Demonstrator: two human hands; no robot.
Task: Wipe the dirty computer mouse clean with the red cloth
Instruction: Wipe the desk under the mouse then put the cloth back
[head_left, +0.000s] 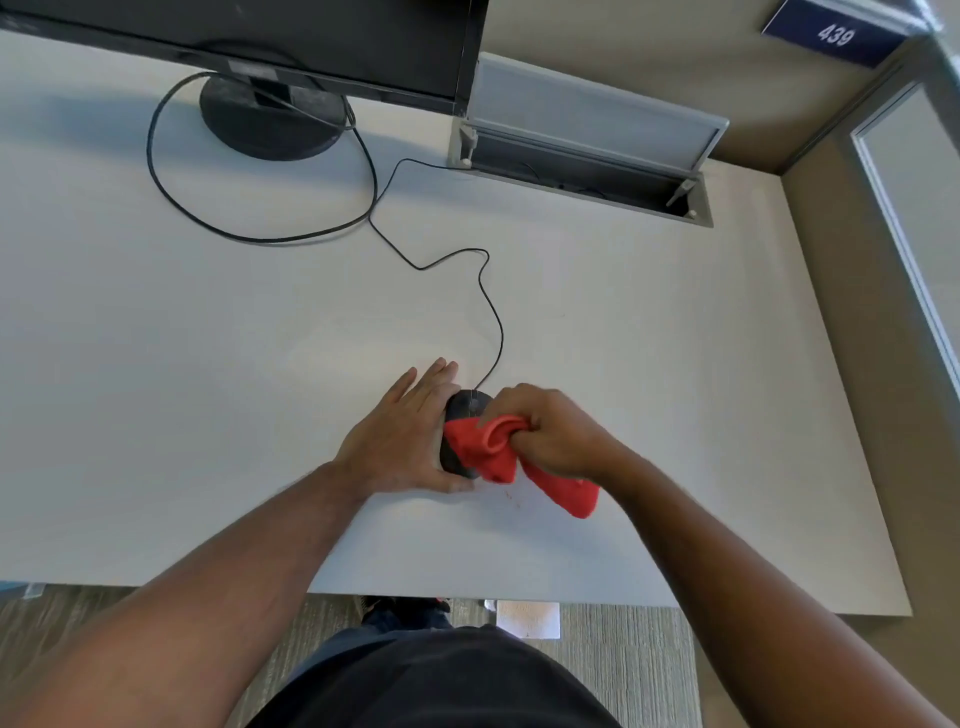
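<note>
A black computer mouse (466, 408) lies on the white desk (208, 364), its front end showing and the rest covered. My left hand (400, 436) grips its left side, fingers stretched forward and thumb under its near end. My right hand (545, 431) is closed on a bunched red cloth (483, 447) that presses on the top of the mouse. A loose end of the cloth hangs down to the desk under my right wrist. The thin black mouse cable (491, 312) runs away from the mouse toward the back.
A black monitor (311, 36) on a round base (270, 119) stands at the back left, with a looping cable (156, 182). An open grey cable hatch (582, 156) sits at the back right. Small reddish specks (511, 498) lie on the desk beside the mouse. The desk's front edge is close to my body.
</note>
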